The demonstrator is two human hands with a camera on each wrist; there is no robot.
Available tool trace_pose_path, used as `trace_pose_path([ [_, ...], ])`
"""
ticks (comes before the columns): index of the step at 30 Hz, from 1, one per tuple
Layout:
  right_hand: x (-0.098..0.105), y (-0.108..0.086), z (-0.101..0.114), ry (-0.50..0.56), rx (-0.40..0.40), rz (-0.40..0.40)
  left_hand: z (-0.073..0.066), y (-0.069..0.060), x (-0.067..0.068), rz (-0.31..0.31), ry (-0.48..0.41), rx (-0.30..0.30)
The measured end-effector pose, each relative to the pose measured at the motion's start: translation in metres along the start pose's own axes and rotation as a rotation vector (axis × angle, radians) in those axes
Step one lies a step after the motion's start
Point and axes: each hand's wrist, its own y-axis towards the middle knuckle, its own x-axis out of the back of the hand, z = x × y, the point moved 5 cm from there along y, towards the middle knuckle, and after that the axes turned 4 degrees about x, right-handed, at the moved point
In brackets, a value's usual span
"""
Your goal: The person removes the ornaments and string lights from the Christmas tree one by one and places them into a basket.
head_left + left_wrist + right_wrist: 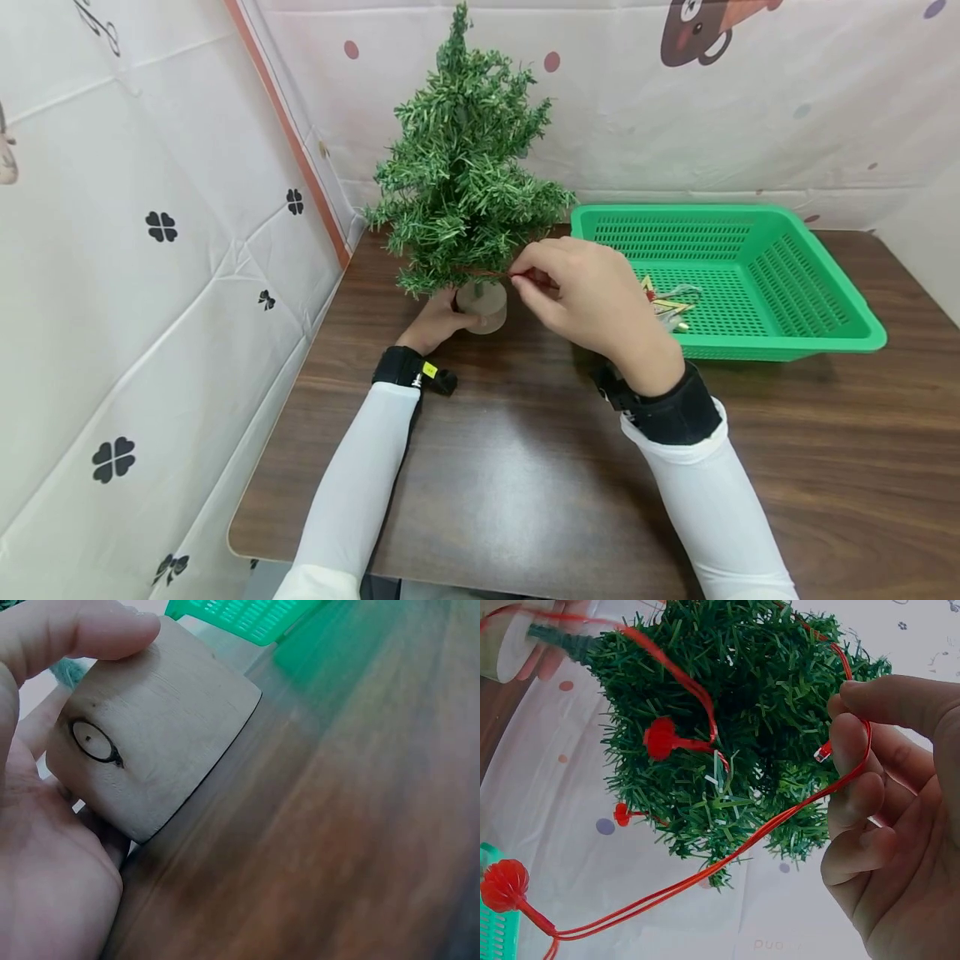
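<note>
A small artificial Christmas tree [465, 158] stands on a round pale wooden base [172, 727] on the table. My left hand [435, 322] grips that base, thumb across its near side; its other fingers are partly hidden behind it. To the right of the tree's lower branches, my right hand [592, 292] pinches a red string-light wire [780, 817] between thumb and fingers. Along the wire hang red ribbed bulbs, one bulb [505, 885] at the lower left of the right wrist view and another bulb [660, 739] against the branches.
A green plastic basket [832, 343] sits on the right of the table, with a few star-like ornaments [667, 308] at its left end. A patterned white sheet [172, 333] covers the wall at the left, and another hangs behind the tree.
</note>
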Motion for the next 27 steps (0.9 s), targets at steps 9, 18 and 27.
trace_pose_path([
  [9, 0.0006, -0.0009, -0.0016, 0.048, -0.005, 0.011, 0.0090, 0.0024, 0.0021, -0.031, 0.055, 0.078],
  [18, -0.0008, 0.0009, -0.0003, 0.071, 0.009, 0.012, 0.0104, 0.0019, 0.0035, -0.042, 0.058, 0.098],
  [27, -0.0009, -0.0074, -0.0034, 0.044, 0.020, 0.032, 0.0108, 0.0014, 0.0035, -0.043, 0.071, 0.134],
])
